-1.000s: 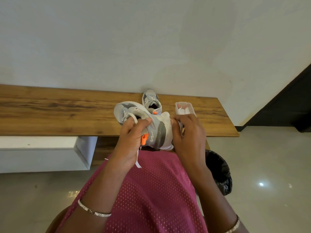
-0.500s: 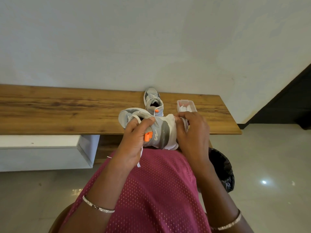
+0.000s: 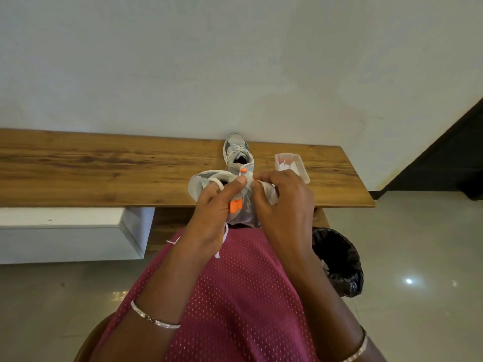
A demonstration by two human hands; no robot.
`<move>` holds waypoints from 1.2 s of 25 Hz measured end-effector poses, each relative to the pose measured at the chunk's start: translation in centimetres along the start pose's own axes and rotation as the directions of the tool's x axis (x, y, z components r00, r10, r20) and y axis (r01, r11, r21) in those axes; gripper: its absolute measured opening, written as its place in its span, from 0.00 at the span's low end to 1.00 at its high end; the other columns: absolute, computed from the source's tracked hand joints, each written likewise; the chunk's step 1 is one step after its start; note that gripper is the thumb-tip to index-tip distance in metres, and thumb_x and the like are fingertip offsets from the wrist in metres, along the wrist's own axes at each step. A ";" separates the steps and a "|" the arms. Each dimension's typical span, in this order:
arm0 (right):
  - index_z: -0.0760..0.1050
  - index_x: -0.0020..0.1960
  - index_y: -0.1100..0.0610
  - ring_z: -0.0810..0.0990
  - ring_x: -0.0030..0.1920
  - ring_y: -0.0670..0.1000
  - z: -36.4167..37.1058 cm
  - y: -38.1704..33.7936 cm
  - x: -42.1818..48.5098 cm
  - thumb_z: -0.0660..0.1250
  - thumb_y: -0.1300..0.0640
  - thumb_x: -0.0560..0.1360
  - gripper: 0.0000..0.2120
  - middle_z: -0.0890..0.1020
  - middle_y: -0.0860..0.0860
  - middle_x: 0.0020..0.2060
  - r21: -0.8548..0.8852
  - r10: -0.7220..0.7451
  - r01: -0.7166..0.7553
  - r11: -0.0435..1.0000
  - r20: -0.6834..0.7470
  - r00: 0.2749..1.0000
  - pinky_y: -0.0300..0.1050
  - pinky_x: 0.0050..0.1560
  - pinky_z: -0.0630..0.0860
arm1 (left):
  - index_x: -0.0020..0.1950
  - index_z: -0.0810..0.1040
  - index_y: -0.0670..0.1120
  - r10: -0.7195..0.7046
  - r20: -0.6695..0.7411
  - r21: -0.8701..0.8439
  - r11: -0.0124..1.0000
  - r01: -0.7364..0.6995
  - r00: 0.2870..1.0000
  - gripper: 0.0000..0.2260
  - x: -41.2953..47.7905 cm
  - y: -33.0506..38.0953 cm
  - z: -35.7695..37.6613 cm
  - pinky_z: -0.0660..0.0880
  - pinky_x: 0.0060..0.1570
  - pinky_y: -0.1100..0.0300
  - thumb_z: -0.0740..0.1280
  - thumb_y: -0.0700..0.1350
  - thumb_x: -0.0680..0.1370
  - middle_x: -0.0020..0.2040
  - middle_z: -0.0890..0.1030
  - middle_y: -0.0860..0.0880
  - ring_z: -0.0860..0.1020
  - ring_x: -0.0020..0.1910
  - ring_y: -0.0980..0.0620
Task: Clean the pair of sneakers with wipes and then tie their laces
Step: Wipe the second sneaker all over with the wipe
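Note:
A grey and white sneaker (image 3: 206,180) with an orange tab is held over my lap at the table's front edge. My left hand (image 3: 218,205) grips its side, thumb across the top. My right hand (image 3: 283,198) holds a crumpled white wipe (image 3: 270,193) pressed against the sneaker's right side. Its loose white laces (image 3: 222,241) hang down under my left wrist. The second sneaker (image 3: 237,152) stands on the wooden table (image 3: 104,168) by the wall, laces loose. A clear wipes box (image 3: 292,165) lies open to its right.
A bin lined with a black bag (image 3: 339,259) stands on the floor to my right, below the table's end. A white drawer unit (image 3: 73,231) hangs under the table on the left. The wall runs right behind the table.
The sneaker has turned in my hands, and my right hand with the wipe has slid up over its side towards the top. The view has shifted slightly.

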State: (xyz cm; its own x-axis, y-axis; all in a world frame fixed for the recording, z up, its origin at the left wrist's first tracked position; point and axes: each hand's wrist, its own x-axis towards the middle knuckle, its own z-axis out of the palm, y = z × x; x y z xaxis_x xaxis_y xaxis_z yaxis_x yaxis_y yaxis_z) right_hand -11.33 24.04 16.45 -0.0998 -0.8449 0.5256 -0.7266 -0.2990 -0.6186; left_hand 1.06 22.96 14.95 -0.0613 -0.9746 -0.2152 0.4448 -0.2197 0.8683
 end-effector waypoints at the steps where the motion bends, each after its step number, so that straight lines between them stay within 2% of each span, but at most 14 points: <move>1: 0.83 0.49 0.56 0.79 0.45 0.48 0.0 -0.1 0.1 0.70 0.57 0.75 0.05 0.83 0.49 0.44 -0.019 0.014 -0.014 1.000 0.022 1.000 0.44 0.43 0.75 | 0.50 0.79 0.38 0.017 0.002 0.028 0.999 -0.017 1.000 0.08 -0.1 -0.1 0.0 0.82 0.38 0.59 0.67 0.43 0.79 0.39 0.85 0.45 0.84 0.38 0.51; 3: 0.81 0.48 0.55 0.77 0.43 0.46 0.0 -0.1 -0.3 0.71 0.57 0.74 0.03 0.81 0.48 0.44 -0.050 0.029 -0.027 0.998 0.048 0.998 0.39 0.39 0.72 | 0.44 0.78 0.40 0.050 -0.004 0.060 0.997 -0.050 0.999 0.08 -0.1 -0.1 -0.1 0.80 0.33 0.60 0.67 0.43 0.80 0.33 0.83 0.46 0.82 0.32 0.53; 4: 0.80 0.47 0.55 0.76 0.43 0.45 0.0 -0.2 -0.7 0.71 0.57 0.74 0.03 0.79 0.48 0.44 -0.053 0.031 -0.029 0.998 0.049 0.998 0.37 0.38 0.70 | 0.43 0.78 0.39 0.042 -0.019 0.057 0.998 -0.040 0.999 0.08 -0.1 0.0 -0.1 0.80 0.33 0.59 0.67 0.43 0.79 0.33 0.83 0.45 0.82 0.31 0.52; 8: 0.78 0.50 0.56 0.76 0.45 0.45 0.3 -0.5 -3.5 0.75 0.58 0.72 0.09 0.78 0.49 0.47 -0.056 0.005 -0.004 0.998 0.026 1.000 0.28 0.40 0.65 | 0.53 0.79 0.38 -0.038 -0.101 -0.009 0.999 0.038 0.994 0.12 0.2 0.5 -0.4 0.82 0.44 0.53 0.71 0.46 0.77 0.44 0.83 0.40 0.84 0.42 0.47; 10: 0.79 0.50 0.57 0.77 0.47 0.47 0.5 -0.3 -3.8 0.75 0.60 0.71 0.09 0.79 0.50 0.47 -0.062 -0.011 0.011 0.998 0.002 1.000 0.28 0.41 0.65 | 0.56 0.78 0.37 -0.068 -0.119 -0.016 0.998 0.067 0.991 0.16 0.2 0.6 -0.3 0.82 0.48 0.51 0.72 0.48 0.76 0.46 0.83 0.39 0.84 0.44 0.47; 13: 0.80 0.50 0.56 0.77 0.47 0.47 0.6 -0.1 -2.0 0.72 0.60 0.73 0.06 0.80 0.49 0.47 -0.054 -0.008 0.008 0.999 0.005 1.000 0.31 0.42 0.65 | 0.52 0.78 0.34 -0.048 -0.115 0.027 0.998 0.051 0.992 0.16 -0.1 0.7 0.1 0.79 0.55 0.44 0.71 0.48 0.77 0.49 0.82 0.34 0.83 0.45 0.44; 15: 0.80 0.50 0.55 0.77 0.49 0.48 0.8 0.0 -0.6 0.70 0.60 0.74 0.05 0.80 0.49 0.46 -0.075 -0.002 0.004 0.997 0.034 0.999 0.33 0.42 0.64 | 0.53 0.75 0.28 -0.017 -0.034 0.040 0.999 0.018 0.999 0.26 -0.7 0.8 0.3 0.74 0.62 0.37 0.73 0.52 0.75 0.54 0.78 0.25 0.80 0.49 0.39; 17: 0.81 0.50 0.55 0.78 0.49 0.49 0.7 0.2 0.3 0.69 0.60 0.75 0.05 0.82 0.48 0.46 -0.043 0.024 -0.022 0.999 0.047 0.999 0.36 0.45 0.69 | 0.57 0.73 0.26 -0.021 0.016 0.010 1.000 0.020 1.000 0.32 -1.1 0.8 0.4 0.71 0.64 0.35 0.73 0.55 0.74 0.57 0.74 0.21 0.78 0.53 0.37; 18: 0.82 0.50 0.55 0.79 0.49 0.48 0.4 0.2 0.5 0.69 0.60 0.75 0.05 0.82 0.48 0.45 0.000 0.032 -0.032 0.999 0.042 0.999 0.40 0.46 0.74 | 0.58 0.74 0.27 -0.022 0.014 -0.006 1.000 0.022 1.000 0.29 -1.1 0.9 0.3 0.73 0.64 0.38 0.70 0.54 0.77 0.58 0.75 0.23 0.78 0.54 0.37; 20: 0.83 0.50 0.54 0.80 0.47 0.45 -0.3 -0.2 0.5 0.70 0.60 0.75 0.06 0.84 0.45 0.45 0.107 0.041 -0.044 0.993 0.026 0.999 0.47 0.47 0.78 | 0.60 0.80 0.34 -0.031 0.011 -0.019 0.999 0.031 0.999 0.19 -0.7 0.7 0.0 0.79 0.60 0.47 0.63 0.50 0.82 0.57 0.82 0.32 0.82 0.57 0.41; 23: 0.83 0.52 0.52 0.80 0.48 0.43 -0.7 -1.6 -0.1 0.70 0.59 0.76 0.06 0.84 0.43 0.46 0.189 -0.030 0.013 0.982 0.085 0.996 0.46 0.47 0.78 | 0.59 0.79 0.37 -0.032 0.040 -0.036 0.999 0.034 0.999 0.21 -0.3 0.4 -0.2 0.80 0.41 0.61 0.57 0.53 0.84 0.47 0.85 0.42 0.85 0.46 0.50; 26: 0.82 0.54 0.54 0.79 0.51 0.46 -0.3 -2.0 -1.5 0.69 0.60 0.77 0.07 0.83 0.46 0.49 0.056 -0.124 0.118 0.991 0.116 0.986 0.46 0.50 0.76 | 0.51 0.79 0.39 -0.053 0.045 -0.109 0.992 0.057 0.998 0.24 -0.5 0.7 -0.2 0.80 0.38 0.60 0.57 0.58 0.83 0.39 0.83 0.44 0.82 0.39 0.51; 28: 0.82 0.55 0.55 0.78 0.51 0.47 -0.3 -1.7 -2.7 0.68 0.63 0.77 0.08 0.82 0.48 0.50 0.065 -0.172 0.166 0.984 0.114 0.978 0.41 0.49 0.75 | 0.42 0.84 0.41 -0.079 0.080 -0.163 0.982 0.091 0.994 0.27 -0.7 1.2 -0.5 0.78 0.37 0.61 0.56 0.60 0.82 0.36 0.80 0.46 0.79 0.37 0.52; 30: 0.81 0.56 0.57 0.78 0.53 0.46 -0.4 -1.5 -3.9 0.68 0.66 0.76 0.11 0.81 0.49 0.51 0.086 -0.181 0.173 0.981 0.094 0.979 0.37 0.49 0.75 | 0.37 0.87 0.44 -0.087 0.137 -0.170 0.979 0.110 0.987 0.31 -0.9 1.2 -0.5 0.74 0.32 0.63 0.53 0.60 0.83 0.35 0.80 0.47 0.77 0.34 0.54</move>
State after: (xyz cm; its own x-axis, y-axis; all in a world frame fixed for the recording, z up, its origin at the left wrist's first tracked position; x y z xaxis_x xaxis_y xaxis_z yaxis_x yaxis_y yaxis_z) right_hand -10.11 27.95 15.56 0.0978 -0.8150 0.5712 -0.6715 -0.4777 -0.5665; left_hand 2.05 23.56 15.95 -0.2212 -0.9485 -0.2267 0.5809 -0.3149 0.7506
